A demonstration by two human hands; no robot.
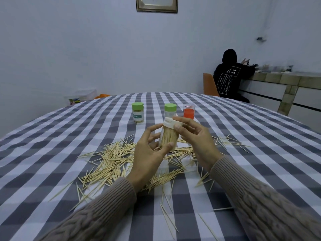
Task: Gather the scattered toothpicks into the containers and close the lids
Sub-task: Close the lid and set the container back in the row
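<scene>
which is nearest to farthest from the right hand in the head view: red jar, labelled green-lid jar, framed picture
From the right hand:
1. Red jar, just behind it on the table.
2. Labelled green-lid jar, farther back-left on the table.
3. Framed picture, high on the far wall.

Pale wall, framed picture, orange chair, tiled counter.

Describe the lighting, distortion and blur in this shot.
Head view: dim, cool, even light with only soft shadows; wide-angle lens bows the checked tablecloth edge; hands and held toothpick container fairly sharp; seated person and far counter smeared and blurry.
</scene>
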